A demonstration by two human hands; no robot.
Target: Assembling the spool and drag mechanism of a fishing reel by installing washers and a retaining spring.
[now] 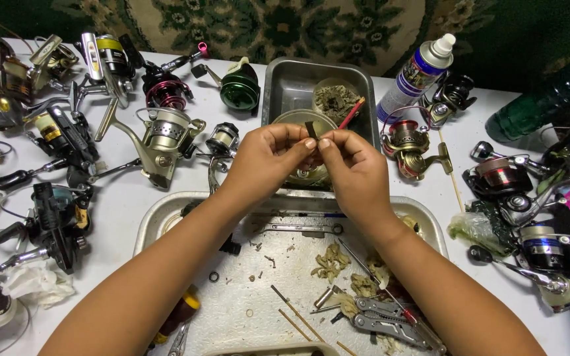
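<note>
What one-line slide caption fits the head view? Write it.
Left hand and right hand pinch a small dark part above metal trays, fishing reels around.

Your left hand [268, 158] and right hand [354, 165] pinch a small dark part [311, 129] together at the fingertips above the metal tray [159, 221], which holds a wrench [298, 229], multi-tool pliers [384, 316] and grease-soiled scraps [330, 260], fishing reels [163, 135] lying around it.
</note>
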